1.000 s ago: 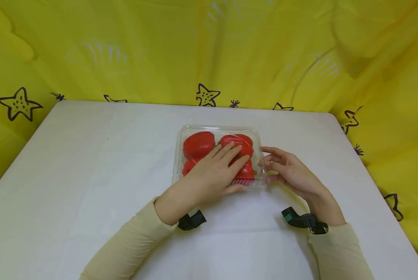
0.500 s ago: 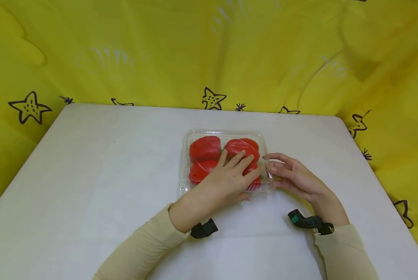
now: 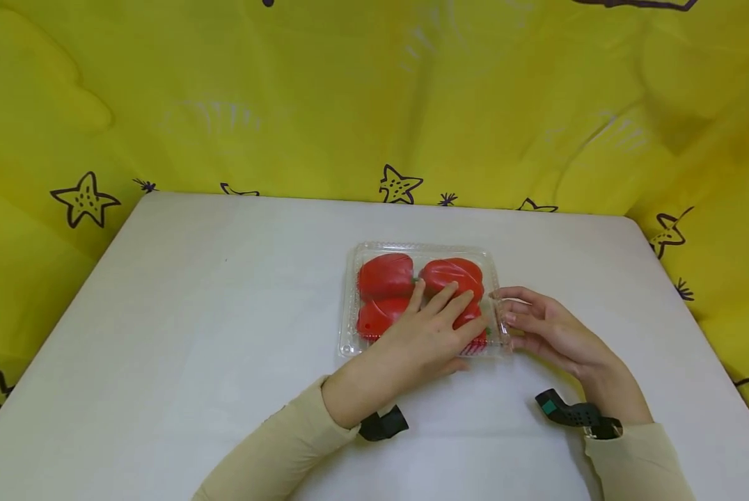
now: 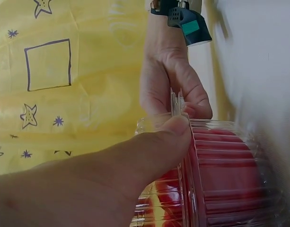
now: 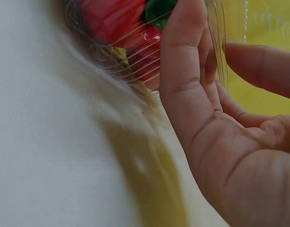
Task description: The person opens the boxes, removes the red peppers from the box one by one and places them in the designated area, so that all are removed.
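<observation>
pinching clear box [image 3: 349, 313] at its edge, right hand [image 3: 559, 335]; wide tabletop [image 3: 205, 320] leftward

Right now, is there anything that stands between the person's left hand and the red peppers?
Yes, the clear lid of the container does: it covers the red peppers, and the left hand rests on top of it. I see nothing else between them; the right hand is at the container's right edge.

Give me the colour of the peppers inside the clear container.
Red; the head view shows the peppers best.
</observation>
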Demonstrator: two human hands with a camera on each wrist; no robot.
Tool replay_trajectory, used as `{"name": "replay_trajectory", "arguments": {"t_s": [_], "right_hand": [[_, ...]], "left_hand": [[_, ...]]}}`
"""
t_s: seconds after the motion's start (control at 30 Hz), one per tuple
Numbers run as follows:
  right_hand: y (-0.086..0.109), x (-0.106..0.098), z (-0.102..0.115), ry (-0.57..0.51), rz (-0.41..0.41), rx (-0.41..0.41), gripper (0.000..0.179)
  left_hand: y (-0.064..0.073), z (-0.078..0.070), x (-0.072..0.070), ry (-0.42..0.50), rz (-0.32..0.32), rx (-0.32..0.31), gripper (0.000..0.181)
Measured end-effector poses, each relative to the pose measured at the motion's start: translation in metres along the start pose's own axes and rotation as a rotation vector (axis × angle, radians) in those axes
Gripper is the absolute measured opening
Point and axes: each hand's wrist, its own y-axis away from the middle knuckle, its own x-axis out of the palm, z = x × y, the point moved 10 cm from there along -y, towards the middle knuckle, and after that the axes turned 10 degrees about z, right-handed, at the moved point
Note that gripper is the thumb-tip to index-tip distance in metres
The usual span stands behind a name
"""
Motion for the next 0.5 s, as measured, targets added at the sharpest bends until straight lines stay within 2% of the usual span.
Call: {"name": "replay_trajectory", "arguments": {"t_s": [0.2,0.5], "right_hand": [[0.0053,-0.0006,-0.0007,-0.006,-0.004,0.016,0.029],[0.0095,-0.0012,-0.0034,0.042,-0.029,0.066,0.032]], "left_hand": [[-0.0032,-0.0045,-0.0040,-0.006,-0.021,-0.002,0.065],[-0.0037,-0.0063,-0.0010,0.000,-0.002,-0.005,0.065]]}}
